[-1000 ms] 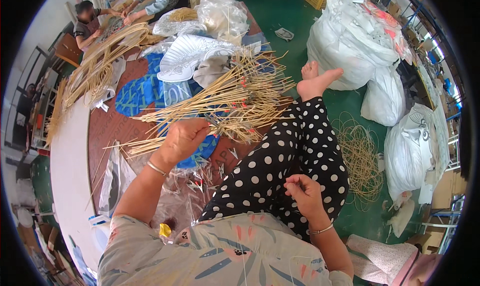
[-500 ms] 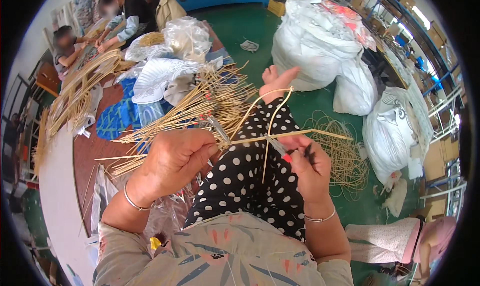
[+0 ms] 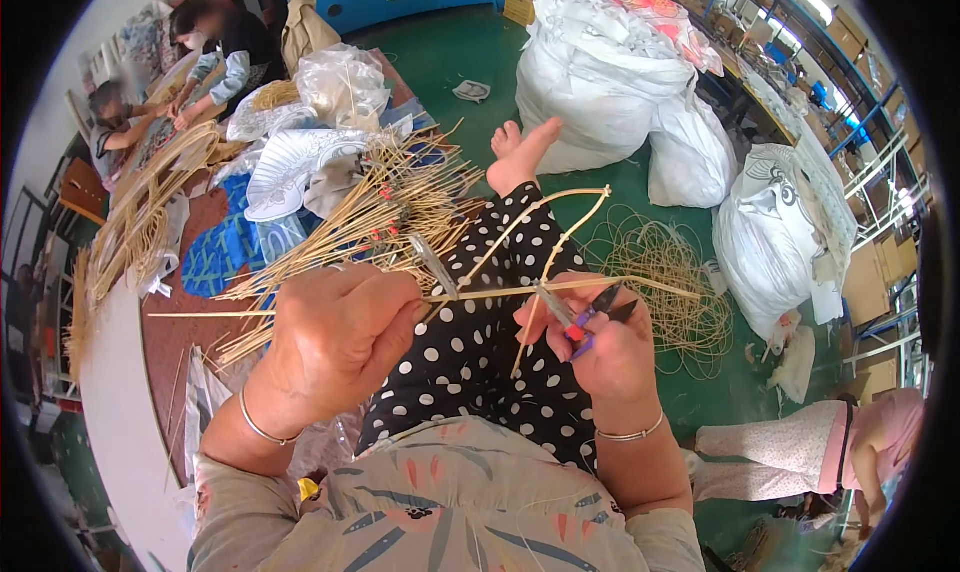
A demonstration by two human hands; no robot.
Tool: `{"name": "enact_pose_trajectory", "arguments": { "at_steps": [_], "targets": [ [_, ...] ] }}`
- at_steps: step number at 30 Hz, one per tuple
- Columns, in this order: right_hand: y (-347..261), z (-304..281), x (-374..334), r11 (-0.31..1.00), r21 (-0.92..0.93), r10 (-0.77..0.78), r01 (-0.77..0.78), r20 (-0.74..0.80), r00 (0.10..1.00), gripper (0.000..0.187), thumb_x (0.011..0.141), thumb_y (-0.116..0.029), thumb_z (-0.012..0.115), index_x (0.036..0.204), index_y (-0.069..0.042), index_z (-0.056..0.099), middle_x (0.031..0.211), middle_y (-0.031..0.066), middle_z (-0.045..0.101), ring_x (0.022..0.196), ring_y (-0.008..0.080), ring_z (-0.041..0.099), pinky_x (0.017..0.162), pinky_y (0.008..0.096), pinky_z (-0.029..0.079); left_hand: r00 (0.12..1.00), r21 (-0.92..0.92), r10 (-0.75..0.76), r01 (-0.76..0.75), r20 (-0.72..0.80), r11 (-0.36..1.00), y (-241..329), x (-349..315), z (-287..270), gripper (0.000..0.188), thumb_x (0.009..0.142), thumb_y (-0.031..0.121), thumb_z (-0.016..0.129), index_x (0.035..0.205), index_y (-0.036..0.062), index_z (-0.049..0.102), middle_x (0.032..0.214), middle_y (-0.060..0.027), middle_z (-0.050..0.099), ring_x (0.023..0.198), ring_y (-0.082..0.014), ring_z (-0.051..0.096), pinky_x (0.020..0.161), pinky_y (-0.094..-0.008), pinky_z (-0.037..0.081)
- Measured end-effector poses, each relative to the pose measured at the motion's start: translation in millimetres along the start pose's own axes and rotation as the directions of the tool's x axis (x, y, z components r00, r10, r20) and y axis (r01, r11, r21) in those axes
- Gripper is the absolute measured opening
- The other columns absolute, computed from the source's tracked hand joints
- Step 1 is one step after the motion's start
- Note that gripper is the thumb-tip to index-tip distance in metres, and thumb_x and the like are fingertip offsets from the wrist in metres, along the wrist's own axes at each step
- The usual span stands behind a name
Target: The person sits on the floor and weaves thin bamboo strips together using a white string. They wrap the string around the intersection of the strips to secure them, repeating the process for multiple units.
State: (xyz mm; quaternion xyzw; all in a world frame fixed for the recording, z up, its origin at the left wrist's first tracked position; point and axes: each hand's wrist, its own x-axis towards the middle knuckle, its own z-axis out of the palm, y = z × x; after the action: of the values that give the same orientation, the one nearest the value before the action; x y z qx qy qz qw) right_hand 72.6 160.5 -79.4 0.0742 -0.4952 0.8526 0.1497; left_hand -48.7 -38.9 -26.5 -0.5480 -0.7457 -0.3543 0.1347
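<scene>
- Tan, slender sticks form a pointed-arch frame [image 3: 562, 241]; where do you have it?
- Over your lap, above your black trousers with white dots [image 3: 487, 357]. One thin, straight tan crossbar [image 3: 490, 294] spans the space between your hands, and the arch rises from it.
- And your left hand [image 3: 340, 337]?
- Its thumb presses against your curled fingers, pinching the crossbar near a flat silver metal clip [image 3: 432, 265].
- What does your right hand [image 3: 618, 360] grip?
- Your fingers curl around a purple-handled hand tool with dark blades [image 3: 592, 314]. Just beside it, a silver clip with a red tip [image 3: 556, 309] sits at the crossing of the sticks; you cannot tell whether your fingers squeeze that one.
- What lies about you?
- Beyond your left hand, a loose bundle of tan sticks [image 3: 345, 227]; to your right, a tangled coil of thin tan strands [image 3: 690, 312] on the green floor [image 3: 460, 52].
</scene>
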Motion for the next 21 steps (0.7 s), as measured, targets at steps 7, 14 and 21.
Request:
{"name": "enact_pose_trajectory", "arguments": {
  "at_steps": [7,14,21],
  "targets": [
    [3,5,-1,0.976,-0.207,-0.106,0.073,-0.154,0.982,0.018,0.081,-0.008,0.055,0.094,0.004,0.055,0.082,0.0139,0.062,0.069,0.0139,0.059,0.051,0.0181,0.04,0.968,0.135,0.189,-0.167,-0.164,0.977,13,3,1,0.018,0.063,0.004,0.066,0.078,0.0027,0.055,0.07,-0.0094,0.055,0.059,-0.0251,0.053,0.05,-0.0322,0.041],
    [2,2,-1,0.968,-0.192,-0.195,0.159,-0.188,0.963,0.019,0.081,-0.01,0.055,0.094,0.003,0.054,0.081,0.0148,0.062,0.066,0.0148,0.059,0.05,0.0183,0.04,0.975,-0.328,-0.158,0.099,-0.157,0.94,5,-33,28,0.029,0.063,0.006,0.069,0.087,0.0005,0.055,0.079,-0.0066,0.056,0.068,-0.0169,0.052,0.058,-0.0253,0.041],
    [3,6,-3,0.969,-0.194,-0.186,0.155,-0.15,0.971,0.017,0.081,-0.008,0.055,0.094,0.004,0.054,0.08,0.0159,0.061,0.066,0.0156,0.059,0.051,0.02,0.042,0.862,-0.902,-0.463,0.351,0.206,0.252,18,-10,38,0.024,0.072,0.003,0.065,0.094,-0.0003,0.055,0.078,-0.0015,0.056,0.069,-0.0066,0.048,0.06,-0.019,0.039]
  ]
}}
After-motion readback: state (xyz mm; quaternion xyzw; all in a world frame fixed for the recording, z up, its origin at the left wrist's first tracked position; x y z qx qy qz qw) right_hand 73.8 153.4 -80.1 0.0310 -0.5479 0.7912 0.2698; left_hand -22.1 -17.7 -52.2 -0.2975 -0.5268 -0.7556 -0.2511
